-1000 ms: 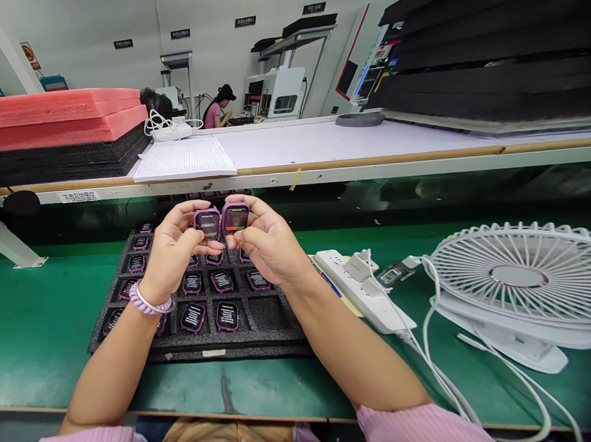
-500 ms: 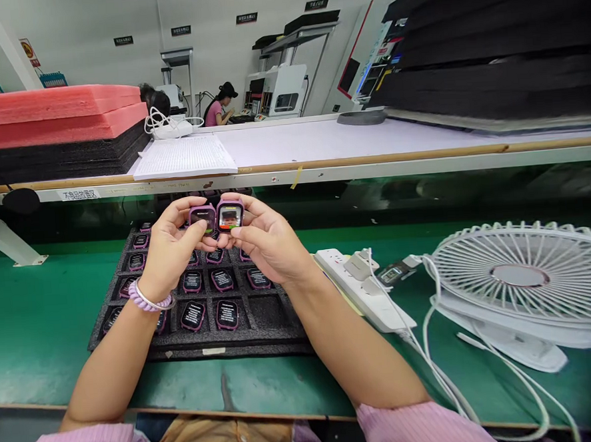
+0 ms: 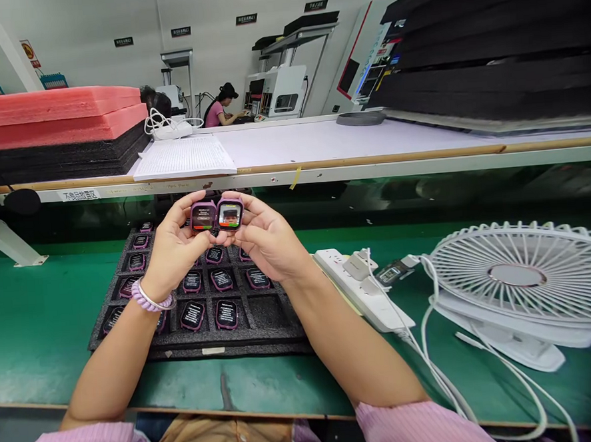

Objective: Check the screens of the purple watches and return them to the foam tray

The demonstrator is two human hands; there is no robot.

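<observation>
My left hand (image 3: 175,247) pinches a pink-framed watch (image 3: 204,216) between thumb and fingers, and my right hand (image 3: 267,240) pinches a second pink-framed watch (image 3: 230,215) the same way; both grips are narrow, and the two watches sit side by side, almost touching, with lit screens facing me, above the far end of the tray; a coiled bangle (image 3: 153,298) circles my left wrist. Beneath them lies a black foam tray (image 3: 277,343) on the green bench mat (image 3: 42,343); most of its visible cells hold matching watches, face up, their dark screens showing white text; one near-row cell (image 3: 266,312) holds no watch; my hands hide the rows behind, so I cannot tell how many remain there. To the right, a white power strip (image 3: 357,290) lies beside a white desk fan (image 3: 516,275). Farther off, on the raised shelf (image 3: 370,140), rests a ruled paper pad (image 3: 184,158), near stacked pink foam sheets (image 3: 53,106); a co-worker (image 3: 221,105) sits at a distant bench.
</observation>
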